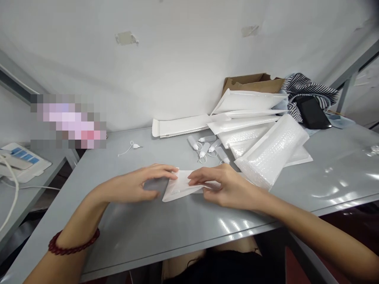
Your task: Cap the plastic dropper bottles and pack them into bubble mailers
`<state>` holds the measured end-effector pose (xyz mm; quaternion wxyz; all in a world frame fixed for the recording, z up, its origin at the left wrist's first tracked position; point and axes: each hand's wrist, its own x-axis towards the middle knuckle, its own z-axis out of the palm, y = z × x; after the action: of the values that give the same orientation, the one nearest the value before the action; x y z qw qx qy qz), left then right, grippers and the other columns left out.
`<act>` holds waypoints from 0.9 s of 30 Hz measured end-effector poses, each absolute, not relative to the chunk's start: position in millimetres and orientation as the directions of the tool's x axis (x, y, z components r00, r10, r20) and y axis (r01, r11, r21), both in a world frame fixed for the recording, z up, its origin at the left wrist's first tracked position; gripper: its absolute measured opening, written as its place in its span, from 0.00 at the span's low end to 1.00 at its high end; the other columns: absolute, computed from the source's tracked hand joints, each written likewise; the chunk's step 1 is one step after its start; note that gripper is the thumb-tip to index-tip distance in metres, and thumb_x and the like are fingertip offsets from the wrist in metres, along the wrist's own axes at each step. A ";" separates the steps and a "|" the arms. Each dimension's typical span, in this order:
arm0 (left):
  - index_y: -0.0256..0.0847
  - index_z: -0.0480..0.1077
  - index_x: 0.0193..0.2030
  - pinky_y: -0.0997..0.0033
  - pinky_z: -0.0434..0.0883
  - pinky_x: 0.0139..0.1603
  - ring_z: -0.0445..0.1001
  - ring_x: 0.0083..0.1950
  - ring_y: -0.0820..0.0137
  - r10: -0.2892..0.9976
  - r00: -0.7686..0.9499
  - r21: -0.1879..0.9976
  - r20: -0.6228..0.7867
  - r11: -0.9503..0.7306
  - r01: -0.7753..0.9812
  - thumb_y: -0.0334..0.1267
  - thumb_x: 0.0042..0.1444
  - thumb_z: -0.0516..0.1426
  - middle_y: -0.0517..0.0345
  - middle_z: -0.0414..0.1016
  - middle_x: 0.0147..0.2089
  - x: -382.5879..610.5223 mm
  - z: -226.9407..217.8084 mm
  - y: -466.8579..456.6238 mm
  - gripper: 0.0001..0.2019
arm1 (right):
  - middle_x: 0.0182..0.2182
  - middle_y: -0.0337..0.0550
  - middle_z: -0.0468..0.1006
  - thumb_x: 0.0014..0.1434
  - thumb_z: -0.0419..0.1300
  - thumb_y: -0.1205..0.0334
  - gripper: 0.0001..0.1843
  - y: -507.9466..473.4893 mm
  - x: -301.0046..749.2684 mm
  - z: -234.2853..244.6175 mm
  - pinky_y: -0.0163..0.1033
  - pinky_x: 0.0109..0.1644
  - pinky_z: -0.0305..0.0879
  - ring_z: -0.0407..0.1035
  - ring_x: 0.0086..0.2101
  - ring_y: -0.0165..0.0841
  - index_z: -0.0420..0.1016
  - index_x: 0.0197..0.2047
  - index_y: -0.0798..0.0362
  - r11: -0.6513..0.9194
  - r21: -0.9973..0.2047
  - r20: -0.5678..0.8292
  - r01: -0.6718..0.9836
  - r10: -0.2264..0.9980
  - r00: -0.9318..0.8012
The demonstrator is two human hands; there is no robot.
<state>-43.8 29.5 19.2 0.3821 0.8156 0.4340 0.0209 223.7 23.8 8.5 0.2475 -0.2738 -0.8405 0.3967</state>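
A white padded mailer (177, 191) lies on the grey table in front of me. My right hand (231, 187) pinches it between thumb and fingers, over its right part. My left hand (133, 183) is at its left end, fingers stretched out and thumb apart, the fingertips touching the upper left corner. Behind the mailer lie several small white plastic bottles (204, 150) with looped cap straps. A small white cap with a strap (136, 146) rests farther left. To the right of the bottles is a stack of white bubble mailers (272, 152).
A long flat white box (180, 127) lies along the wall. At the back right are a brown cardboard box (254, 83), striped cloth (314, 88) and a black phone (314, 112). A white device with cables (26, 165) sits at the left. The table's front edge (207, 243) is near me.
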 end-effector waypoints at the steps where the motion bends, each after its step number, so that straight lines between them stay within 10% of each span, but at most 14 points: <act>1: 0.56 0.63 0.60 0.63 0.61 0.62 0.57 0.66 0.60 0.732 0.627 0.631 -0.265 -0.360 0.687 0.35 0.51 0.57 0.60 0.56 0.67 -41.3 16.2 29.1 0.27 | 0.41 0.43 0.80 0.50 0.53 0.77 0.21 23.8 222.7 8.5 0.36 0.40 0.73 0.75 0.40 0.31 0.71 0.47 0.53 0.505 -0.825 0.196 0.252 0.675 -0.712; 8: 0.46 0.76 0.42 0.73 0.70 0.42 0.75 0.42 0.66 0.830 0.539 0.729 -0.140 -0.282 0.623 0.44 0.60 0.51 0.60 0.77 0.40 -23.7 11.2 27.7 0.13 | 0.39 0.41 0.80 0.55 0.57 0.72 0.13 31.9 245.4 39.5 0.40 0.44 0.74 0.76 0.39 0.32 0.74 0.44 0.53 0.518 -0.824 0.281 0.229 0.725 -0.629; 12: 0.39 0.72 0.22 0.76 0.58 0.18 0.62 0.18 0.74 0.934 0.303 0.673 -0.190 -0.100 0.733 0.52 0.58 0.53 0.63 0.64 0.16 -37.8 23.0 28.1 0.21 | 0.38 0.41 0.79 0.56 0.62 0.62 0.14 43.5 318.4 72.5 0.44 0.46 0.73 0.75 0.40 0.35 0.72 0.46 0.47 0.565 -0.736 0.479 0.373 0.824 -0.303; 17: 0.41 0.77 0.29 0.70 0.73 0.41 0.76 0.37 0.65 0.935 0.280 0.851 -0.219 0.042 0.523 0.51 0.56 0.57 0.57 0.78 0.31 -48.2 26.1 33.1 0.16 | 0.56 0.45 0.70 0.50 0.66 0.57 0.29 68.1 386.5 59.9 0.54 0.57 0.60 0.63 0.56 0.46 0.68 0.57 0.41 0.436 -0.486 -0.071 0.758 0.844 -0.531; 21: 0.42 0.77 0.27 0.66 0.74 0.44 0.75 0.36 0.66 0.945 0.267 0.940 -0.191 0.098 0.327 0.52 0.53 0.59 0.57 0.78 0.32 -50.8 22.1 34.4 0.16 | 0.62 0.45 0.61 0.53 0.62 0.63 0.30 85.1 379.0 33.3 0.62 0.58 0.57 0.58 0.58 0.51 0.66 0.59 0.41 0.452 -0.333 -0.005 0.828 0.877 -0.481; 27: 0.39 0.76 0.25 0.66 0.74 0.40 0.75 0.33 0.67 0.909 0.338 0.968 -0.243 0.204 0.148 0.51 0.52 0.61 0.55 0.78 0.31 -23.1 20.3 45.4 0.16 | 0.50 0.42 0.74 0.56 0.56 0.66 0.17 79.7 357.5 45.8 0.49 0.49 0.67 0.70 0.46 0.40 0.74 0.49 0.47 0.497 -0.489 0.148 0.717 0.857 -0.494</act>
<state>-23.1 45.4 20.3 0.6076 0.5477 0.4824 0.3133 357.5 79.7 45.8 0.1894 -0.4660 -0.8443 0.1849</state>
